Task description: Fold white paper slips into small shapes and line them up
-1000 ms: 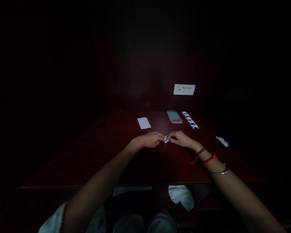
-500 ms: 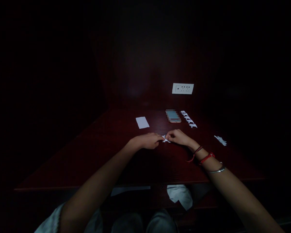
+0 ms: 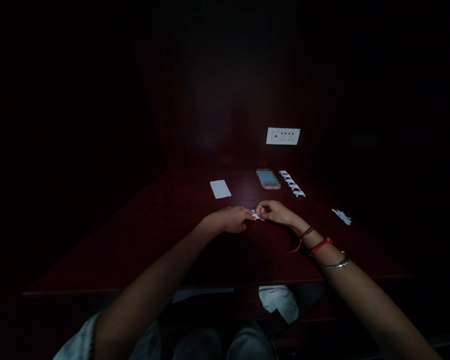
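Between my hands a small white folded paper [image 3: 256, 215] with pointed corners lies on the dark red table. My left hand [image 3: 230, 219], a ring on one finger, reaches in from the left and presses its fingertips on the paper's left edge. Thumb and finger of my right hand [image 3: 275, 212] are pinched together at the paper's right side and cover part of it. Farther back on the right, a row of similar folded white papers [image 3: 292, 184] lies in a line.
A white paper sheet [image 3: 220, 189] lies back left of my hands, and a phone [image 3: 268, 179] behind them. Several thin paper strips [image 3: 341, 216] rest at the right. A socket panel [image 3: 283, 136] is on the wall. Below the tabletop sits crumpled white material [image 3: 278, 301].
My left hand has tilted and shifted very slightly, and more of the folded paper shows between the hands. The right hand stays nearly where it was, still pinching.
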A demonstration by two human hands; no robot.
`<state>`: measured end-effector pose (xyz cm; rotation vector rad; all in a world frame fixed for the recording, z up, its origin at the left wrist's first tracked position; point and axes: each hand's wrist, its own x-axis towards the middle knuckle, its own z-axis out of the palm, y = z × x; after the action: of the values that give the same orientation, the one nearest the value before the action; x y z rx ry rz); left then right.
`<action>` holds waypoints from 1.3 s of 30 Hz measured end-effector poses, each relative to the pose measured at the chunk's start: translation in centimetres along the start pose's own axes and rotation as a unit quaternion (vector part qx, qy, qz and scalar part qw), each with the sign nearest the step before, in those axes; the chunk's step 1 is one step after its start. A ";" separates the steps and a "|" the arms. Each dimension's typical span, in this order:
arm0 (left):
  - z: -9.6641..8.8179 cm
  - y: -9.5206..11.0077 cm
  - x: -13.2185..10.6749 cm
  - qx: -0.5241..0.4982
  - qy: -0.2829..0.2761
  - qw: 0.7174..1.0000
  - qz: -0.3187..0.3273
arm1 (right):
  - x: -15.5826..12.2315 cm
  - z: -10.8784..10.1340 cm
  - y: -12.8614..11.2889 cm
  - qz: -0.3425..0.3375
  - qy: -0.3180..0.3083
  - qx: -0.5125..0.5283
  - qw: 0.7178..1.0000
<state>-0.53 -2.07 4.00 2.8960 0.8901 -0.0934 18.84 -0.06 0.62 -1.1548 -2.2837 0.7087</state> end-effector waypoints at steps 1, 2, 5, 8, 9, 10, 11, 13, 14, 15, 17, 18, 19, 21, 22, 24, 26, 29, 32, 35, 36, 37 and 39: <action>0.0 0.0 0.0 -0.002 0.000 1.000 -0.001 | 0.0 0.0 0.1 0.006 0.002 0.005 1.000; 0.0 0.0 0.0 -0.004 -0.001 1.000 -0.004 | 0.1 0.1 0.2 0.011 0.004 0.008 1.000; 0.0 0.0 0.0 -0.006 -0.007 1.000 -0.017 | 0.0 0.2 0.4 0.019 0.009 0.006 1.000; -0.1 0.3 -0.1 -0.001 -0.008 0.999 -0.036 | -0.1 0.3 0.4 0.018 0.018 -0.011 1.000; -0.1 0.5 -0.1 0.002 -0.009 0.999 -0.042 | -0.2 0.4 0.3 0.018 0.023 -0.019 0.999; -0.2 0.6 -0.1 0.006 -0.011 0.999 -0.048 | -0.2 0.4 0.2 0.017 0.028 -0.026 0.999; -0.2 0.7 -0.1 0.010 -0.014 0.998 -0.055 | -0.3 0.5 0.1 0.016 0.032 -0.034 0.999; -0.3 0.9 -0.2 0.016 -0.018 0.998 -0.065 | -0.5 0.5 -0.1 0.011 0.040 -0.049 0.998; -0.3 0.9 -0.2 0.018 -0.020 0.997 -0.067 | -0.5 0.5 -0.3 0.006 0.041 -0.057 0.997; -0.3 0.9 -0.2 0.021 -0.021 0.997 -0.067 | -0.6 0.4 -0.4 -0.003 0.043 -0.066 0.997; -0.3 0.9 -0.1 0.023 -0.022 0.997 -0.064 | -0.7 0.3 -0.7 -0.033 0.044 -0.083 0.995; -0.3 0.8 -0.1 0.022 -0.023 0.998 -0.062 | -0.7 0.2 -0.7 -0.051 0.043 -0.091 0.994; -0.3 0.8 -0.1 0.022 -0.024 0.998 -0.061 | -0.8 0.1 -0.8 -0.069 0.042 -0.098 0.992; -0.2 0.7 -0.1 0.020 -0.026 0.998 -0.061 | -0.8 -0.2 -0.7 -0.091 0.036 -0.105 0.990; -0.2 0.7 -0.1 0.019 -0.026 0.998 -0.062 | -0.9 -0.4 -0.7 -0.095 0.032 -0.106 0.989; -0.2 0.7 0.0 0.017 -0.025 0.998 -0.059 | -1.0 -0.9 -0.5 -0.094 0.023 -0.104 0.990; -0.2 0.7 0.0 0.016 -0.024 0.998 -0.055 | -1.3 -1.4 -0.4 -0.094 0.011 -0.098 0.991; -0.2 0.6 0.1 0.014 -0.024 0.998 -0.052 | -1.7 -1.9 -0.4 -0.109 0.000 -0.098 0.989; -0.1 0.5 0.1 0.005 -0.017 0.999 -0.047 | -1.8 -1.9 -0.7 -0.137 -0.006 -0.126 0.983; -0.1 0.5 0.1 0.004 -0.016 0.999 -0.048 | -1.8 -1.5 -1.3 -0.155 -0.036 -0.170 0.973; -0.1 0.5 0.1 0.006 -0.016 0.999 -0.050 | -1.9 -1.5 -1.5 -0.155 -0.044 -0.186 0.969; 0.0 0.6 0.1 0.008 -0.015 0.998 -0.054 | -2.0 -1.4 -1.8 -0.151 -0.048 -0.201 0.967; -0.1 0.7 0.1 0.013 -0.012 0.998 -0.060 | -2.3 -1.4 -2.1 -0.140 -0.054 -0.221 0.964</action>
<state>-0.05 -2.63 4.11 2.8574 1.0649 -0.1511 19.69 -2.67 2.64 -0.9561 -2.7132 0.1588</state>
